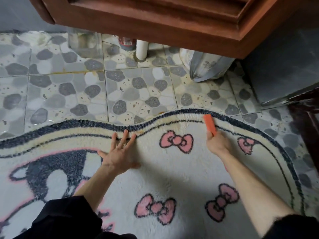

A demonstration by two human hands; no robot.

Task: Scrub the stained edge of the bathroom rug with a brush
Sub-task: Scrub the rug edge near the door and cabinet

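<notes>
A white fluffy rug point(172, 171) with pink bows and a dark wavy border lies on the tiled floor. Its far edge point(155, 120) shows yellowish-brown stains along the cream band. My left hand point(120, 150) lies flat with fingers spread, pressing the rug just behind that border. My right hand point(217, 142) grips an orange brush point(210, 124), whose far end rests on the cream band near the dark border, to the right of the left hand. The bristles are hidden under the brush.
A wooden cabinet point(172, 18) hangs over the pebble-pattern tiles point(69, 90). Under it stand a clear container point(84, 44), a white pipe point(141, 49), a dark bottle point(126, 42) and a grey bag point(205, 68). A dark wooden frame point(305, 118) stands at the right.
</notes>
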